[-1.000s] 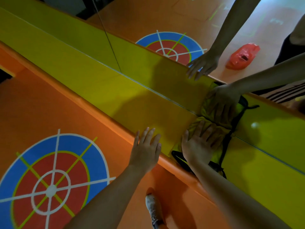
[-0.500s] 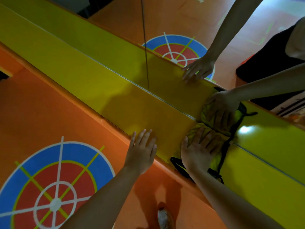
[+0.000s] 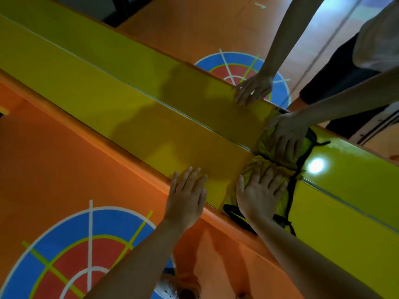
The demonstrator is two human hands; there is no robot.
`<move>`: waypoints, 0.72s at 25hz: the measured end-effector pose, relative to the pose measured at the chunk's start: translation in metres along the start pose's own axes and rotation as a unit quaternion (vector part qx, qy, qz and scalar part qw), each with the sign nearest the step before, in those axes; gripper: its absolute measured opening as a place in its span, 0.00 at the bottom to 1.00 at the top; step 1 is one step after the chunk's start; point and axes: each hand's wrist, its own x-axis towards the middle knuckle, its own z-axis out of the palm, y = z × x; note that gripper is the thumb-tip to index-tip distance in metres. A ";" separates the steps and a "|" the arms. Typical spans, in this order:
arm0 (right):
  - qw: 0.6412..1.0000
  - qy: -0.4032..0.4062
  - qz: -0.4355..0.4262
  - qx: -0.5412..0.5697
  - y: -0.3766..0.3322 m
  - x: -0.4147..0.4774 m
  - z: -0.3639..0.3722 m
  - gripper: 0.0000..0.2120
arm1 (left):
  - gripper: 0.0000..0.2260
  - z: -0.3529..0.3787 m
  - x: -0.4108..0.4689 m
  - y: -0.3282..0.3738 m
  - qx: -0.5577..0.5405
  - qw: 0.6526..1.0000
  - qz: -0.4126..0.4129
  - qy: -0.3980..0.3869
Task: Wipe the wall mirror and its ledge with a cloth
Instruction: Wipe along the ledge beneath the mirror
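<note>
A long yellow ledge (image 3: 112, 108) runs diagonally along the foot of the wall mirror (image 3: 194, 24). On it lies a crumpled yellow-green cloth (image 3: 249, 168) with black trim, pushed up against the glass. My right hand (image 3: 260, 190) presses flat on the cloth, fingers spread. My left hand (image 3: 186, 195) rests flat on the ledge's front edge, just left of the cloth and apart from it. The mirror repeats both hands, the cloth and the ledge.
The ledge has an orange front rim (image 3: 103, 141). Below it is an orange floor with a blue, red and white target marking (image 3: 64, 255). A shoe tip (image 3: 177, 285) shows at the bottom edge. A bright light glare (image 3: 316, 166) lies on the glass right of the cloth.
The view has shifted and tilted. Both hands keep the same flat pose, the right on the cloth and the left beside it. A red bag reflected earlier has left the view.
</note>
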 end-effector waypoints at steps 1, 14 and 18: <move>1.000 0.003 -0.005 0.002 -0.024 0.002 0.000 0.37 | 0.21 -0.005 0.007 -0.023 -0.003 1.000 0.002 0.000; 1.000 0.007 0.015 0.020 -0.327 0.040 0.013 0.38 | 0.21 -0.073 0.041 -0.309 -0.010 0.999 -0.009 0.034; 1.000 0.003 0.007 0.023 -0.420 0.051 0.014 0.38 | 0.21 -0.096 0.066 -0.382 -0.023 0.999 -0.001 0.027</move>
